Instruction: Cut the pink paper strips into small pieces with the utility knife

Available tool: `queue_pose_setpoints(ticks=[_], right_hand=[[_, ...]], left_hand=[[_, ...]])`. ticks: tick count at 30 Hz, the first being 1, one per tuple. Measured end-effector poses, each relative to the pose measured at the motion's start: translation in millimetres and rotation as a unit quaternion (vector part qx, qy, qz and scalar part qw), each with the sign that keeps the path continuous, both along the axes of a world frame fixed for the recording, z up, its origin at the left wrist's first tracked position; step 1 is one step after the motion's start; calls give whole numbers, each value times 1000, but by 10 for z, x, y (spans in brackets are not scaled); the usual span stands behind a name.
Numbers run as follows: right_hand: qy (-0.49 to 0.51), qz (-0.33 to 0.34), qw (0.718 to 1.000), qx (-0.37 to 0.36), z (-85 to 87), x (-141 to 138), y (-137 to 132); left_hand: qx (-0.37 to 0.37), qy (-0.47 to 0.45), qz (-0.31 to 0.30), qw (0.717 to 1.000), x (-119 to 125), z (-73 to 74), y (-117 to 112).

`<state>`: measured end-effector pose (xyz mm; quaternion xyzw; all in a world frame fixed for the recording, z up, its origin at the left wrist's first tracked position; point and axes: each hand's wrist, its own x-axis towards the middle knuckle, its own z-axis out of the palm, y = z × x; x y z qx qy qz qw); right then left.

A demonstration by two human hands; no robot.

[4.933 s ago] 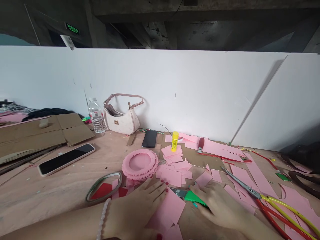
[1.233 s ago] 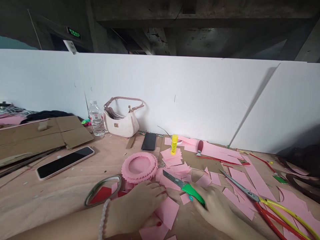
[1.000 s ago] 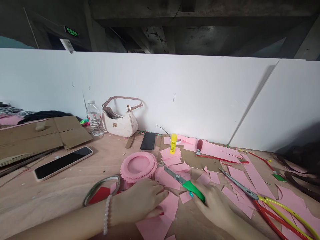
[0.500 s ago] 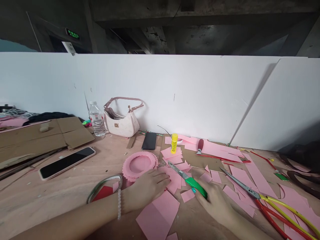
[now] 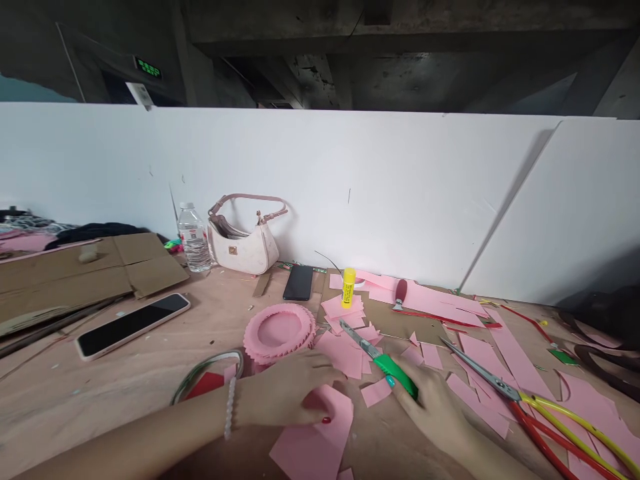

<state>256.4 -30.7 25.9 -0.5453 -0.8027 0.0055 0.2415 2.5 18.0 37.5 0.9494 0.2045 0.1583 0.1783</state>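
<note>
Basically, R hand [image 5: 431,408] is clamped on the green-handled cutter [image 5: 396,375], blade twd 10 o'clock. L hand [image 5: 287,390], thumb & fingers parted, is over a pink sheet [image 5: 311,451], approx 6 o'clock in view; frilled pink piece [image 5: 279,330] near L hand, 12 o'clock.

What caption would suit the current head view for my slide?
Right hand holding a green-handled knife, left hand on pink paper, scissors lying at the right.
</note>
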Motion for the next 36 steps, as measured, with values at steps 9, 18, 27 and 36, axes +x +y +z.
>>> queue_pose_setpoints(ticks=[9, 18, 27, 36], right_hand=[[-63, 50, 995, 53, -49, 184, 26], [-206, 153, 964, -76, 128, 197, 10], [-218, 145, 962, -78, 121, 185, 0], [-231, 169, 954, -91, 114, 202, 14]], left_hand=[[52, -83, 136, 986, -12, -87, 152], [2, -25, 108, 994, -49, -118, 105], [75, 79, 96, 989, 66, -244, -153], [19, 41, 88, 995, 60, -57, -214]])
